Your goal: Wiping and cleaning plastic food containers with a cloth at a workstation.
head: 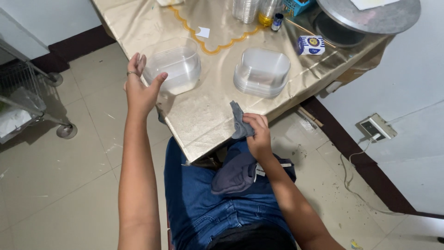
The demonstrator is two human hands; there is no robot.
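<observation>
Covering a table, shiny gold cloth, beige tiled floor, pale walls

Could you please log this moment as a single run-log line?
left hand: open, at clear tub | right hand: holds grey cloth | lid stack: on gold table

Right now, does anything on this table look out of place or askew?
Mostly no. The clear plastic container by the left hand stands upright, and the stack of clear containers sits upside down. A small torn paper scrap lies loose on the gold tablecloth.
</observation>
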